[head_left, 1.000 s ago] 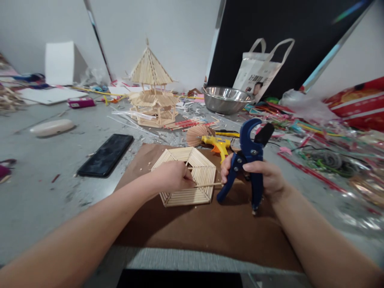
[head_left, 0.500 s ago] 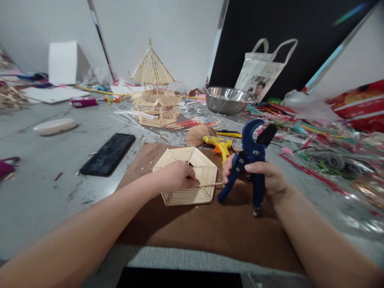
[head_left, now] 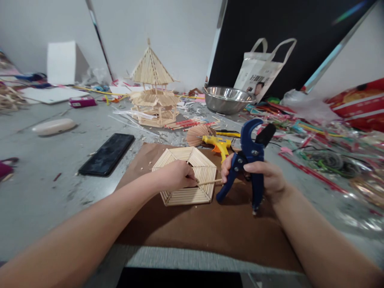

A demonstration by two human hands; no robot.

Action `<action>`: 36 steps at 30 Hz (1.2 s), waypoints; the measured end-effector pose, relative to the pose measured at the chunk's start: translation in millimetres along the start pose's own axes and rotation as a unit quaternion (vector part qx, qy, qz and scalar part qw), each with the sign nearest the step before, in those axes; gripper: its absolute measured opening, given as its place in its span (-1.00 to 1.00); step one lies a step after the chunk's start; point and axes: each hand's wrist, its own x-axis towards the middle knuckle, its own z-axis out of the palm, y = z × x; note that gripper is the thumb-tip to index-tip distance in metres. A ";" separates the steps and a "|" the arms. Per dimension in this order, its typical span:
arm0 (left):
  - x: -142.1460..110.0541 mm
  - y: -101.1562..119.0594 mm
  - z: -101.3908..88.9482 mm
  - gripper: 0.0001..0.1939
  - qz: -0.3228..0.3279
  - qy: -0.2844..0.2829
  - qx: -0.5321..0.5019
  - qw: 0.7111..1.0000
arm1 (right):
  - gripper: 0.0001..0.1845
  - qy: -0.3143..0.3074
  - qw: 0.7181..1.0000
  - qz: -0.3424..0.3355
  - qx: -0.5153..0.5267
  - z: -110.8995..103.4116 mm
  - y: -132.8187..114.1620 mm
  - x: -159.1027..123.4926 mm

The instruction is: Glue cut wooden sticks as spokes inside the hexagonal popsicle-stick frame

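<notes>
My right hand [head_left: 267, 176] is wrapped round a blue pipe cutter [head_left: 257, 168], held upright with its curved jaw at the top. A thin wooden stick [head_left: 210, 182] runs from my left fingertips toward my right hand's fingers, low over a hexagonal panel of wooden sticks [head_left: 186, 196]. My left hand [head_left: 179, 175] is closed in a pinch on the stick's left end, above the panel's middle, and hides part of it. The panel lies on a brown sheet [head_left: 192, 232]. Whether the stick's right end is held by the right fingers is hard to make out.
Behind the panel lie a yellow glue gun [head_left: 220, 145] and a pleated brown disc [head_left: 198, 135]. A stick-built pavilion [head_left: 153, 100] and a metal bowl [head_left: 229, 100] stand farther back. To the left are a black phone [head_left: 107, 155] and a white oval object [head_left: 54, 127].
Both hands, the stick and the cutter hold nearly the same pose. The whole view has shifted very slightly.
</notes>
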 end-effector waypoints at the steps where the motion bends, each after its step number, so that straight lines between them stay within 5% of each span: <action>1: 0.0 -0.8 0.2 -0.74 0.002 -0.002 -0.002 1.000 | -0.72 0.002 1.000 -0.002 0.000 0.2 0.0 -0.1; 18: -1.4 2.9 0.7 -0.76 0.011 0.005 0.026 1.000 | -0.72 0.010 1.000 -0.001 -0.001 -1.2 1.5 1.0; 23: -0.8 -1.2 -4.0 -0.78 -0.006 0.109 0.001 0.994 | -0.72 0.044 0.999 -0.026 -0.017 0.2 -2.2 -1.1; 29: -0.2 -6.4 -7.5 -0.80 -0.039 0.275 -0.148 0.949 | -0.78 0.151 0.986 -0.053 -0.042 5.1 -3.3 -1.3; 36: 2.3 -0.3 -5.6 -0.81 -0.064 0.267 -0.442 0.854 | -0.84 0.286 0.958 -0.034 -0.003 6.9 2.6 8.2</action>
